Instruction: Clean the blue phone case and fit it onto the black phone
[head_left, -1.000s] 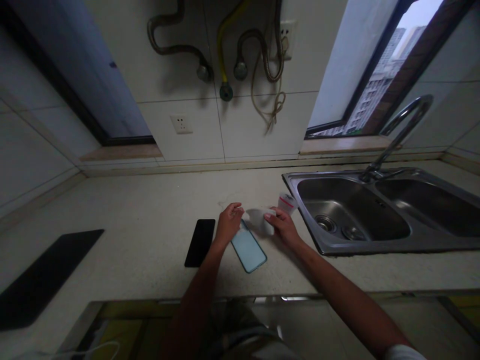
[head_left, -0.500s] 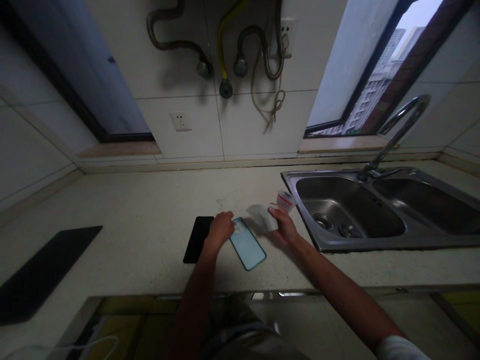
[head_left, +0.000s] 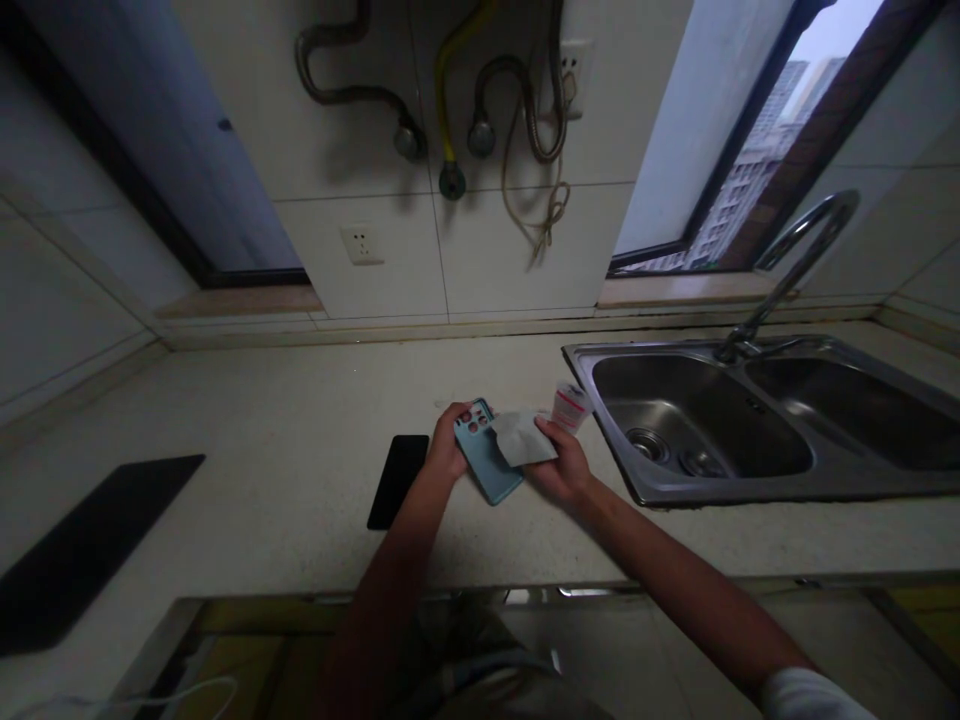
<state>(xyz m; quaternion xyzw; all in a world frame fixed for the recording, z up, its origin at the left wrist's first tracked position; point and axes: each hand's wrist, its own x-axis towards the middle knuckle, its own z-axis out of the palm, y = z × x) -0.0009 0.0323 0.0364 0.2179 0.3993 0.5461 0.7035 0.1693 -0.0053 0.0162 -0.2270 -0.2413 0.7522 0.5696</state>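
A light blue phone case (head_left: 484, 462) with camera cutouts at its upper end is tilted up off the counter. My left hand (head_left: 448, 440) is closed on its upper left edge. In my right hand (head_left: 562, 458) is a thin grey-white cloth or wipe (head_left: 521, 438), pinched at its right end. The cloth overlaps the right side of the case; whether it touches the surface I cannot tell. To the left of my left hand a black phone (head_left: 399, 482) lies flat. A small clear plastic cup with a pink band (head_left: 570, 405) stands just beyond my right hand.
The pale countertop (head_left: 300, 420) runs along the tiled wall. A double steel sink (head_left: 637, 490) with a curved faucet (head_left: 806, 235) is on the right. A dark flat panel (head_left: 97, 540) lies at the far left. Hoses (head_left: 446, 110) hang on the wall above.
My left hand has taken hold of the phone case and raised it from the counter. The cloth in my right hand has come over the case's right side.
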